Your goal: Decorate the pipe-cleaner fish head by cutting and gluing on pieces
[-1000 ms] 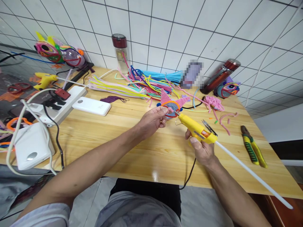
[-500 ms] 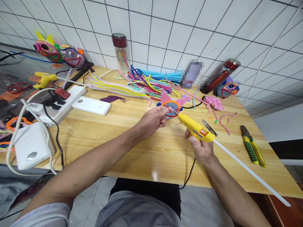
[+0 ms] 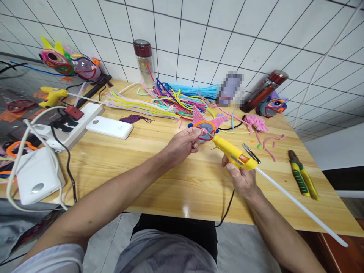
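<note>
The left hand (image 3: 183, 146) is pinching a small pink piece (image 3: 204, 132) between thumb and fingers. The right hand (image 3: 241, 178) is gripping a yellow glue gun (image 3: 231, 151), nozzle pointing at that piece. Just beyond, a pink-finned craft (image 3: 209, 127) is sitting between the worktop's (image 3: 176, 189) front and back edges. Pliers (image 3: 303, 175) are lying near the right edge.

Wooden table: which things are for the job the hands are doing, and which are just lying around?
For the job:
yellow glue gun, in the right hand
small pink piece, at the left hand
pink-eared craft piece
fuzzy stems, probably supplies

Seemingly just lying about:
pliers
red flask
lidded bottle
</note>
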`<state>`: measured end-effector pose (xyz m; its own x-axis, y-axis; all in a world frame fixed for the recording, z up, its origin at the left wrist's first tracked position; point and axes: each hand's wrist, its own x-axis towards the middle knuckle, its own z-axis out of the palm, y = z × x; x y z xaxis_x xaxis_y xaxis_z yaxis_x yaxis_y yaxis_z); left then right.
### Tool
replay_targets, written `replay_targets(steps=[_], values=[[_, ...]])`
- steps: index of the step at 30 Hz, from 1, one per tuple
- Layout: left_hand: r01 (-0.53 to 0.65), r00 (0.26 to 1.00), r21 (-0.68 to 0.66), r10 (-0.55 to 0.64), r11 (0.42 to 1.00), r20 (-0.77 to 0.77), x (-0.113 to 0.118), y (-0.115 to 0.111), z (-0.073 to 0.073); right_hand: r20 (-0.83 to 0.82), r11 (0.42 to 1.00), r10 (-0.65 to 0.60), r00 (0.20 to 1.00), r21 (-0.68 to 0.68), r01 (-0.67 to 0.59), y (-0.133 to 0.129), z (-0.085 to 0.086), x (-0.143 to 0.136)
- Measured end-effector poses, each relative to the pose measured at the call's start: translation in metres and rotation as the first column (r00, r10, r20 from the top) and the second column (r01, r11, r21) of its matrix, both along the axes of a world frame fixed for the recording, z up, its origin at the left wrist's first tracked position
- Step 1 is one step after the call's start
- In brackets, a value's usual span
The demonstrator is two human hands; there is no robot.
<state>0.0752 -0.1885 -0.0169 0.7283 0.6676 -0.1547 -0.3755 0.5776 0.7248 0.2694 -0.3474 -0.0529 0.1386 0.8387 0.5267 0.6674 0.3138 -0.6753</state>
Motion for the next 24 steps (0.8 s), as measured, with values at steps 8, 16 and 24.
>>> replay_targets(steps=[8, 16, 24], values=[[0.010, 1.000, 0.000, -0.010, 1.000, 0.003, -0.0007, -0.0002, 0.0015, 0.000, 1.000, -0.026, 1.000, -0.015, 0.026, -0.0001, 0.0009, -0.0005], [0.004, 1.000, -0.011, -0.004, 1.000, 0.006, -0.0003, 0.0001, -0.0008, -0.008, 1.000, -0.007, 1.000, -0.005, 0.007, 0.0001, -0.0018, 0.0003], [0.015, 1.000, -0.011, -0.015, 1.000, 0.009, -0.0013, -0.0001, 0.0005, 0.000, 1.000, -0.007, 1.000, -0.002, 0.007, -0.0003, -0.0007, 0.0009]])
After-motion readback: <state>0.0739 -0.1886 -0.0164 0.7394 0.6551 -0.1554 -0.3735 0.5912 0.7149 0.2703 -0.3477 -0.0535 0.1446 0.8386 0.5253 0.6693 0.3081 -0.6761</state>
